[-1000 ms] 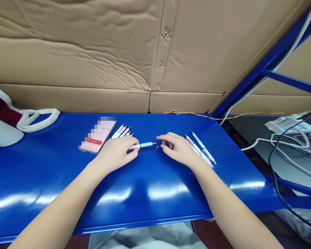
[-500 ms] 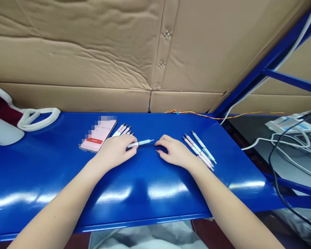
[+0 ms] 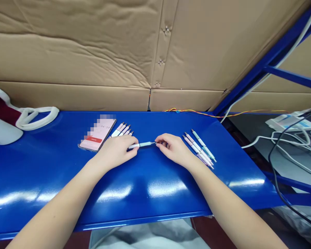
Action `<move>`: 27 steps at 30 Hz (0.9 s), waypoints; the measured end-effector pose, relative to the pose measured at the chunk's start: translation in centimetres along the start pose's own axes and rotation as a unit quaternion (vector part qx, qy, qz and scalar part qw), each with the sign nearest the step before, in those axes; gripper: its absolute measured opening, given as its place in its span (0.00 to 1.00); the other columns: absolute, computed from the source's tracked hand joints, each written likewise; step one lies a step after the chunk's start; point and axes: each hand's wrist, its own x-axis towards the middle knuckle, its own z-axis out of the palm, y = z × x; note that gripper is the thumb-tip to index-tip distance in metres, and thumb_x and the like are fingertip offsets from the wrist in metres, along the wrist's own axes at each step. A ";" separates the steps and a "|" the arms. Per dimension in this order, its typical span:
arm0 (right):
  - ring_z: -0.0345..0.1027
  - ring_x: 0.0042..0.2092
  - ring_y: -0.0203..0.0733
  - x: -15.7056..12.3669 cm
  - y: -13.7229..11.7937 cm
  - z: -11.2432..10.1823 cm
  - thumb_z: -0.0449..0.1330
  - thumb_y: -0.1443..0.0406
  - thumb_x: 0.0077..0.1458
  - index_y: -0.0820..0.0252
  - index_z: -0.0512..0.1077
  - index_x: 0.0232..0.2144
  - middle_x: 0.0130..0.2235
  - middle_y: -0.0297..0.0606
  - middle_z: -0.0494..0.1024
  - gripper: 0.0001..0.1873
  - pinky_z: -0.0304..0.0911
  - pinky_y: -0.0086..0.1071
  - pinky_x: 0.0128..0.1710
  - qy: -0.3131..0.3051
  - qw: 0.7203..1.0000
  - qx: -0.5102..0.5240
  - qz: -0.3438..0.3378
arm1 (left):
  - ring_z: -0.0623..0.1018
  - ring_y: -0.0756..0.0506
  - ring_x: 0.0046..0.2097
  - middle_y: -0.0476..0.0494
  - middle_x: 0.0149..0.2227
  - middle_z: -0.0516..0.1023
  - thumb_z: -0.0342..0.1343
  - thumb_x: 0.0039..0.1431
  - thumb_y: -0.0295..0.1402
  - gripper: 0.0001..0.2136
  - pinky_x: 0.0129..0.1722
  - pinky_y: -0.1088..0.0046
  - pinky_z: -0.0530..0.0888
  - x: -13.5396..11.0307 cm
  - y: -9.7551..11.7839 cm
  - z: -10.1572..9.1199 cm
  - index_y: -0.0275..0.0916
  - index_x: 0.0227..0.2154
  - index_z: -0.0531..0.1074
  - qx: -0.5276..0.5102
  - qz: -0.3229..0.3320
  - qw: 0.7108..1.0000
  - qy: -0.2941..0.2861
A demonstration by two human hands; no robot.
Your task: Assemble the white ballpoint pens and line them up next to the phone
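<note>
Held by its white part, a white and pale-green pen (image 3: 145,144) lies level in my left hand (image 3: 119,149), whose fingers are closed round it. Its thin end points right, toward my right hand (image 3: 172,147). The thumb and forefinger of that hand are pinched on a small dark pen tip (image 3: 157,142), in line with the pen's end. Whether this piece is joined to the pen I cannot tell. Several pens (image 3: 121,130) with brown tips lie just beyond my left hand, partly covered by it. More pens (image 3: 200,148), pink, white and green, lie beside my right wrist.
A phone (image 3: 100,133) with a timer on its screen lies left of the pens on the blue table (image 3: 145,193). A white strap loop (image 3: 38,117) is at the back left. Cables (image 3: 282,138) and a blue frame bar (image 3: 295,80) are on the right.
My right hand's thumb and forefinger have closed together at the pen's thin end, which was just apart from them before. My left hand keeps its hold, nearly still.
</note>
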 end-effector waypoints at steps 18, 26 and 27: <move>0.62 0.27 0.33 0.0 -0.6 0.6 0.57 0.67 0.51 0.59 0.70 0.32 0.29 0.33 0.71 0.04 0.59 0.28 0.27 0.035 0.990 0.129 0.054 | 0.75 0.48 0.37 0.48 0.36 0.76 0.47 0.61 0.36 0.09 0.36 0.73 0.69 -0.1 0.1 0.5 0.42 0.39 0.71 0.003 0.061 0.998 0.025; 0.62 0.29 0.33 0.1 -0.9 0.1 0.62 0.62 0.46 0.59 0.70 0.30 0.28 0.32 0.70 0.07 0.61 0.29 0.30 0.025 0.947 0.296 0.124 | 0.74 0.47 0.38 0.47 0.37 0.76 0.46 0.63 0.36 0.09 0.38 0.71 0.69 -0.2 0.3 0.7 0.41 0.39 0.70 -0.015 0.072 0.995 0.064; 0.62 0.28 0.33 0.1 -0.9 0.0 0.62 0.62 0.46 0.59 0.70 0.30 0.28 0.32 0.70 0.08 0.61 0.29 0.29 0.026 0.943 0.305 0.132 | 0.74 0.47 0.38 0.47 0.37 0.75 0.46 0.62 0.35 0.09 0.37 0.72 0.69 -0.2 0.3 0.8 0.41 0.39 0.70 -0.018 0.071 0.995 0.069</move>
